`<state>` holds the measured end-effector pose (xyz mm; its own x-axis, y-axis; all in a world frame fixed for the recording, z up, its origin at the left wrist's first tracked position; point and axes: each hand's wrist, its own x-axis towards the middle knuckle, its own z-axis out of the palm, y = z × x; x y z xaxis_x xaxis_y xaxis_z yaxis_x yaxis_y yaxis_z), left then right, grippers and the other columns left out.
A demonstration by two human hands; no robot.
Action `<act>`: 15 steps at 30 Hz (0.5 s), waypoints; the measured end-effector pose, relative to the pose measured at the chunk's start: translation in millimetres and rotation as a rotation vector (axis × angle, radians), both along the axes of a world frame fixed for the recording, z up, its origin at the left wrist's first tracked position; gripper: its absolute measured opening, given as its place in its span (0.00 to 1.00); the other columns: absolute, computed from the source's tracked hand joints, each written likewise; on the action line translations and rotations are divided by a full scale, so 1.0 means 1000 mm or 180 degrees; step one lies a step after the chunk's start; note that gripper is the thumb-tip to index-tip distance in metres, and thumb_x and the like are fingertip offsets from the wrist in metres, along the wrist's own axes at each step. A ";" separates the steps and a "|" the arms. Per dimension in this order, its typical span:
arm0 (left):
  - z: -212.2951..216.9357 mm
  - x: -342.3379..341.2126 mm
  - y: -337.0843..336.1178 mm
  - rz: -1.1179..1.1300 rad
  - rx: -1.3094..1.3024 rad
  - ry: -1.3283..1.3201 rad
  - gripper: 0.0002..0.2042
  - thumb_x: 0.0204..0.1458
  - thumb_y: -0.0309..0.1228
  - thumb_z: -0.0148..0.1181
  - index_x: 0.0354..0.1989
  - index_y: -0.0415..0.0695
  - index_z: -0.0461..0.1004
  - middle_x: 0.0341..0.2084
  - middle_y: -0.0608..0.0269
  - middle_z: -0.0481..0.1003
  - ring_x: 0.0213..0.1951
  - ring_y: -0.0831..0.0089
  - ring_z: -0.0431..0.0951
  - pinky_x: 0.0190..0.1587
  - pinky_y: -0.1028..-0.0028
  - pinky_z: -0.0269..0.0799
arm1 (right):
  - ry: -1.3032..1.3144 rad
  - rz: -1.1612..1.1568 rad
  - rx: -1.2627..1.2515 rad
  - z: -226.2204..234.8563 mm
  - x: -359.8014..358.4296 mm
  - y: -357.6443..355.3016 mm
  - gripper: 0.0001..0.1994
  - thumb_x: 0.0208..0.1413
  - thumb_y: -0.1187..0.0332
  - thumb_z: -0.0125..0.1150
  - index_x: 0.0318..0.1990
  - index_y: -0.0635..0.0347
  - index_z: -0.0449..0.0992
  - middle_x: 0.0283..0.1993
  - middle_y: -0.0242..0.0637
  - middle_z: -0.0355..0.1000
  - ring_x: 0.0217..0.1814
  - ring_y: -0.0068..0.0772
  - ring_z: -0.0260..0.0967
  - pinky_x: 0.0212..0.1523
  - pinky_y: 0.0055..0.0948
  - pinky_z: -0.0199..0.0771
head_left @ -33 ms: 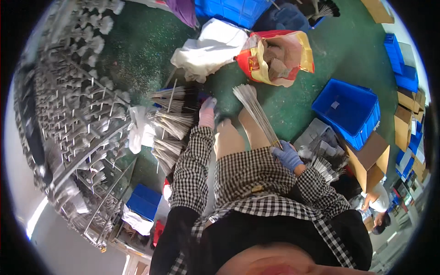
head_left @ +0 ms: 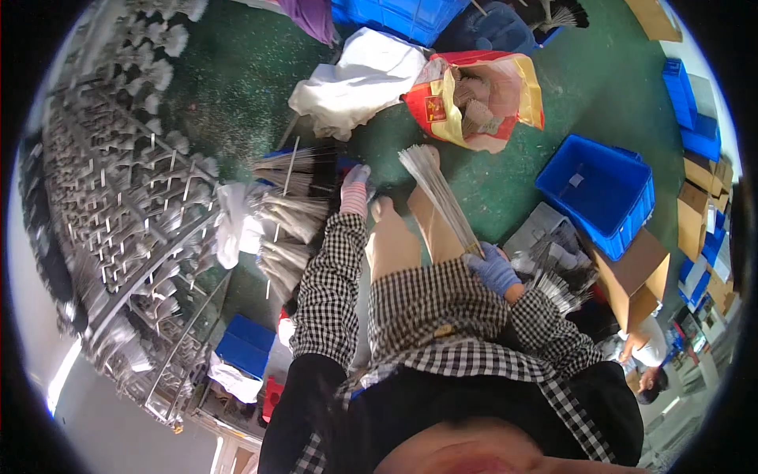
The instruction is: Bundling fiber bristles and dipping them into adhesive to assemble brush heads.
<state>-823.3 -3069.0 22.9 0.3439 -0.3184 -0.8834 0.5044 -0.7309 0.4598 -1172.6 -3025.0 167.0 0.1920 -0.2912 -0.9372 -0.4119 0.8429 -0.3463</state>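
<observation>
your right hand point(head_left: 493, 268), in a blue glove, has its fingers closed around the lower end of a bundle of thin metal rods point(head_left: 437, 192), which slants up and away over your knees toward the middle of the green floor point(head_left: 553, 118). your left hand point(head_left: 355, 188), in a pale glove with a pink cuff, reaches out to the heap of rod bundles point(head_left: 288, 209) lying on the floor beside the metal rack point(head_left: 126, 213); you cannot tell whether its fingers are spread or curled on anything. beyond the raised bundle sits a red and yellow bag point(head_left: 474, 99) with a white cloth point(head_left: 355, 79) just beside it. a blue crate point(head_left: 598, 192) stands toward the floor's right edge, near cardboard boxes point(head_left: 632, 276).
</observation>
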 end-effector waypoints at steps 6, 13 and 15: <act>-0.117 0.042 -0.086 -0.0525 0.0346 -0.0955 0.43 0.51 0.50 0.67 0.68 0.35 0.57 0.57 0.48 0.71 0.56 0.61 0.70 0.56 0.66 0.67 | 0.0234 0.0379 0.0598 -0.053 0.009 -0.031 0.32 0.55 0.52 0.66 0.57 0.71 0.69 0.36 0.39 0.75 0.25 0.24 0.72 0.25 0.26 0.71; -0.213 0.116 -0.156 -0.0244 0.0624 -0.1353 0.39 0.52 0.54 0.63 0.69 0.46 0.59 0.58 0.57 0.70 0.54 0.60 0.71 0.50 0.59 0.71 | 0.0340 0.0187 0.0543 -0.068 0.023 -0.023 0.26 0.57 0.56 0.65 0.53 0.70 0.71 0.33 0.37 0.76 0.25 0.25 0.72 0.27 0.27 0.73; -0.245 0.134 -0.171 -0.0082 0.0656 -0.1460 0.37 0.53 0.52 0.63 0.67 0.45 0.61 0.57 0.56 0.71 0.53 0.60 0.72 0.51 0.60 0.71 | 0.0345 0.0209 0.0482 -0.070 0.027 -0.023 0.23 0.58 0.57 0.65 0.51 0.68 0.73 0.30 0.35 0.75 0.25 0.24 0.72 0.28 0.26 0.73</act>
